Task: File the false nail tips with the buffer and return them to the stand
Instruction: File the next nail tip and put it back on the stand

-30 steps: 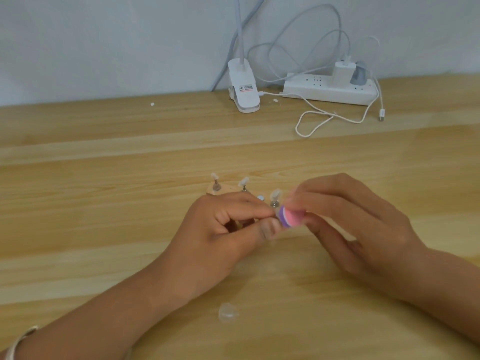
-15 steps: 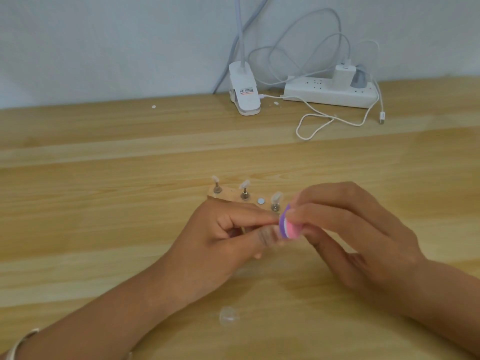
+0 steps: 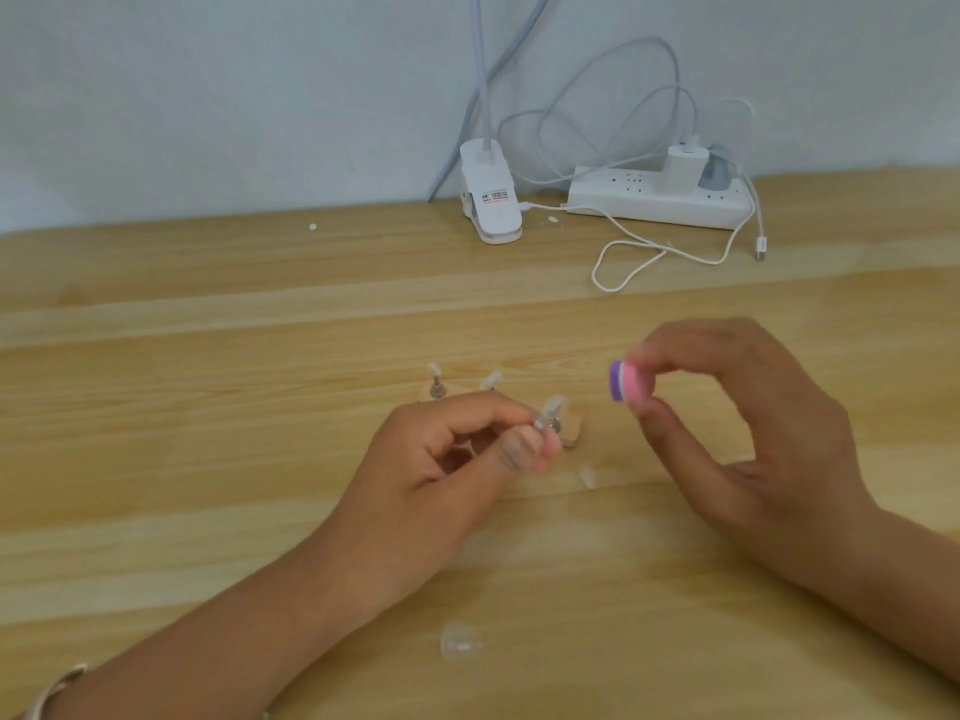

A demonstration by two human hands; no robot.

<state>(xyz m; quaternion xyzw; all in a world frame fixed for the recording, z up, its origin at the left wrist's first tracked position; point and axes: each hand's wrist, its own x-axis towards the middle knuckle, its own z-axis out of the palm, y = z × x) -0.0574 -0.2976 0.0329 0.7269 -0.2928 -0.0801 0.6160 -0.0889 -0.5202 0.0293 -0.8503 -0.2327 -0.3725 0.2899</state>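
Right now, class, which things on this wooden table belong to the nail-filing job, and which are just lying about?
Job: pink-and-purple round buffer, clear plastic nail tips, small wooden stand.
Lying about: white clip-on lamp, white power strip, looped white cable.

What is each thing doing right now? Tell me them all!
left hand, pinching a nail tip.
nail tip, at the stand's right end; seated or not, unclear.
right hand, pinching the buffer.
buffer, held up, touching no tip.
stand, flat on the table, two tips upright on it.
loose tip, lying on the table.
charger, plugged into the power strip.
cable end, unplugged.
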